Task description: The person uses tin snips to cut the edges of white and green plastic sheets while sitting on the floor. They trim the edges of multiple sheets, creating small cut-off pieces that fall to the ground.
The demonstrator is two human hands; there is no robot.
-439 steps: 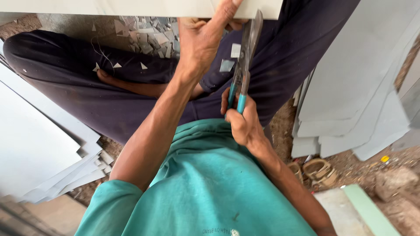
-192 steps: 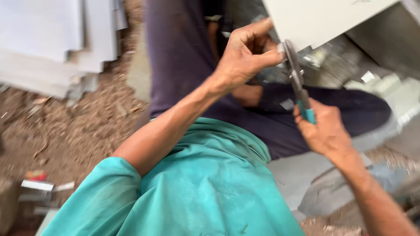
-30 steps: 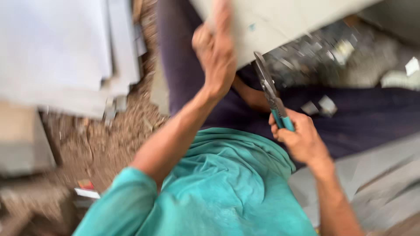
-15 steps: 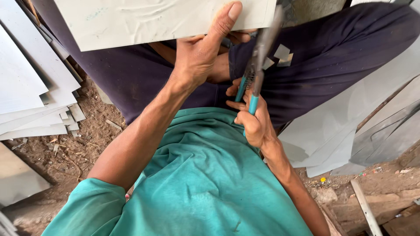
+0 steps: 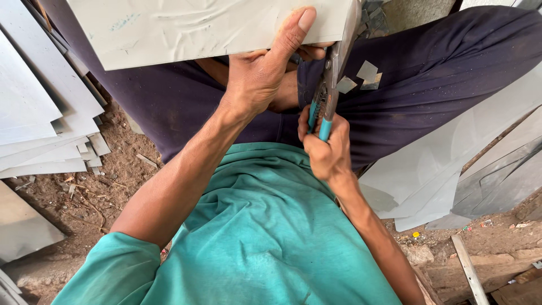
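My left hand (image 5: 264, 73) grips the near edge of a pale grey metal sheet (image 5: 197, 25), thumb pressed on its top face. My right hand (image 5: 326, 148) is closed around the teal handles of metal snips (image 5: 329, 79). The snips' blades reach up to the right edge of the sheet. Two small cut scraps (image 5: 361, 76) lie on my dark trouser leg (image 5: 440, 85) just right of the blades. I sit cross-legged in a teal shirt (image 5: 265, 231).
A stack of grey sheets (image 5: 39, 124) lies on the dirt at the left. More cut sheets (image 5: 451, 169) lean at the right. Bare soil with debris (image 5: 101, 192) is at lower left, and bricks and a metal strip (image 5: 468, 271) at lower right.
The view has steadied and come closer. The sheet sits a little lower over my lap, and the snips have closed in on its right edge. Both grips are unchanged.
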